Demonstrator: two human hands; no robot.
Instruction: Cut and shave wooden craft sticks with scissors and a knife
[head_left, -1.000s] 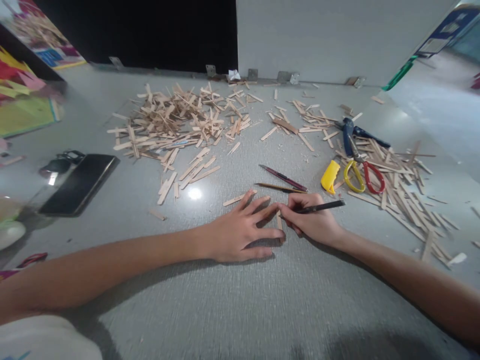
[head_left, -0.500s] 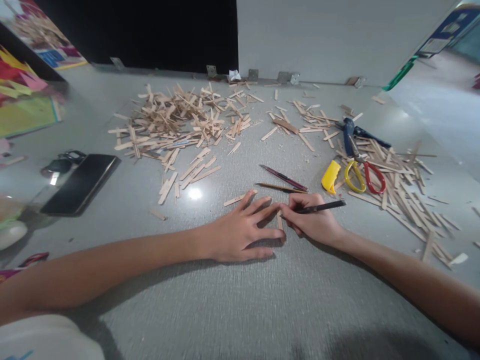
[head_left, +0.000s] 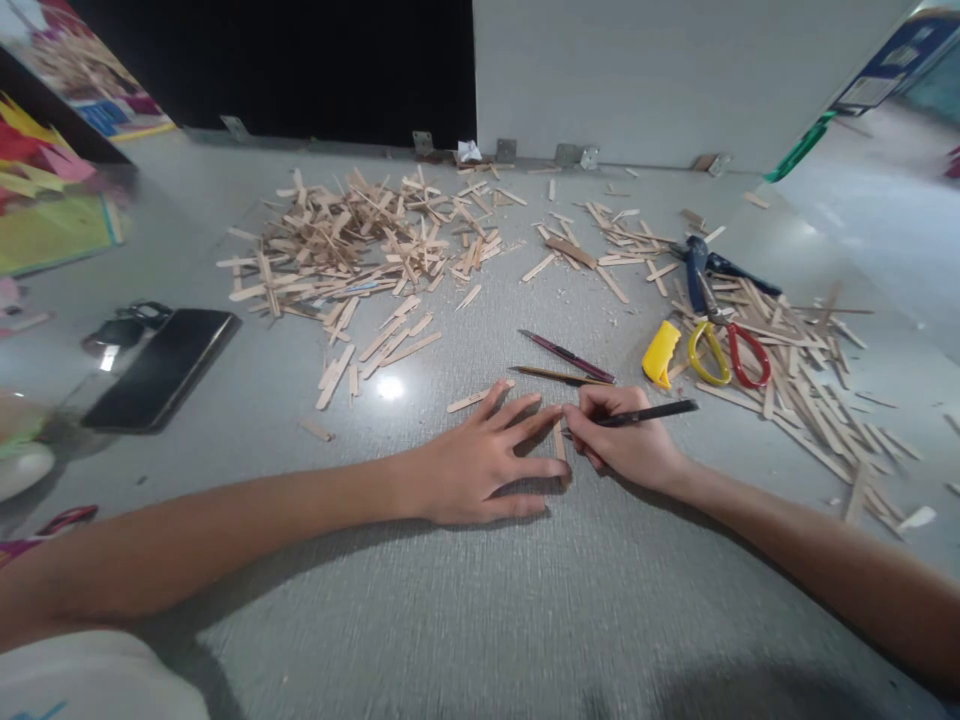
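Note:
My left hand lies on the grey table with its fingers spread. Its fingertips press on a short wooden stick, which stands nearly lengthwise away from me and is partly covered. A dark pen is pinched in my right hand, its tip down by the right edge of that stick. Another stick lies just past my left thumb. Beyond my hands rest a yellowish pencil and a purple pen.
A big heap of wooden sticks spreads at the back left, with more sticks on the right. Among these are scissors with yellow and red handles, a yellow-handled tool and blue-handled pliers. A phone lies at left.
The pen in my right hand has shifted very slightly to the right, its tip still beside the stick. My left hand keeps its place.

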